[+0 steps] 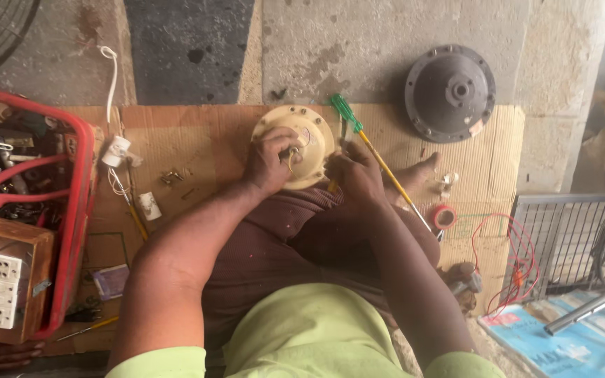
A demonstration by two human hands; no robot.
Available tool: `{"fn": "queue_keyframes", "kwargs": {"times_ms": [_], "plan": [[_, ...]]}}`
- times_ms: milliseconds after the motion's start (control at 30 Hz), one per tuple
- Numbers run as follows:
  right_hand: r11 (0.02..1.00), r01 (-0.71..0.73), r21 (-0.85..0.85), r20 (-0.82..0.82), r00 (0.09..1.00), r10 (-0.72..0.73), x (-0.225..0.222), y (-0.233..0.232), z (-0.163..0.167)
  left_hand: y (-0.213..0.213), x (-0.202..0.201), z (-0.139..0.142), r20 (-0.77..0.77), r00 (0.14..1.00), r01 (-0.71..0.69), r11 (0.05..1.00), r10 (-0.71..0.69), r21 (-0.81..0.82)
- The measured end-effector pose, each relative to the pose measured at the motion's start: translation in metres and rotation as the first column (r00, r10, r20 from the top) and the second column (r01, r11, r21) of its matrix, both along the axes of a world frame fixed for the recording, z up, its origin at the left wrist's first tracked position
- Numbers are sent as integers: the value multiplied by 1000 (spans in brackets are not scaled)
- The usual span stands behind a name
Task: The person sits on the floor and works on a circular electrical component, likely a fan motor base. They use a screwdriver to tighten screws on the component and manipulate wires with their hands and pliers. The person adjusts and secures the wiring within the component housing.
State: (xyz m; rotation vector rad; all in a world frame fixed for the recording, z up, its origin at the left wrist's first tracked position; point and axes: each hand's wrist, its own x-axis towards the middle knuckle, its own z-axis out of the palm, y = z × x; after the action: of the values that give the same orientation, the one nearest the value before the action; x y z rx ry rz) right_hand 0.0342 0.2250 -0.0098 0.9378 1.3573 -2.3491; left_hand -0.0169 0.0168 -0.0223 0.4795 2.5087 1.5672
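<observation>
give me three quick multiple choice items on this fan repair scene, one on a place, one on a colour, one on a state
1. Where does the dark grey round cover lie?
A. on the concrete, beyond the cardboard's far right corner
B. inside the red crate
C. on the person's lap

2. What colour is the handle of the screwdriver beside the cream motor housing?
A. blue
B. green
C. black

3. How do the hands stand to the cream motor housing?
A. both lifted clear of it
B. only the right hand touches it
C. both rest on it

Answers:
1. A, the cover sits on bare concrete past the edge of the cardboard sheet, far from the red crate.
2. B, the handle by the housing's upper right is bright green.
3. C, the left hand grips its middle and the right hand presses at its right edge.
</observation>
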Motion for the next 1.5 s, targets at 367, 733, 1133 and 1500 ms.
{"fn": "queue_keyframes", "kwargs": {"times_ms": [367,733,1133,1500], "plan": [[971,-115,209,-67,989,131,45,0,-16,28,22,4,-20,999,43,999,-43,7],[680,-57,731,-191,940,284,29,-13,-24,35,30,85,1,981,-196,978,197,-69],[395,-42,918,-142,894,425,30,-6,-21,81,12,82,194,972,-30,880,137,-474],[537,2,843,-259,878,402,34,-5,-18,101,-9,55,359,897,54,742,258,-668]]}}
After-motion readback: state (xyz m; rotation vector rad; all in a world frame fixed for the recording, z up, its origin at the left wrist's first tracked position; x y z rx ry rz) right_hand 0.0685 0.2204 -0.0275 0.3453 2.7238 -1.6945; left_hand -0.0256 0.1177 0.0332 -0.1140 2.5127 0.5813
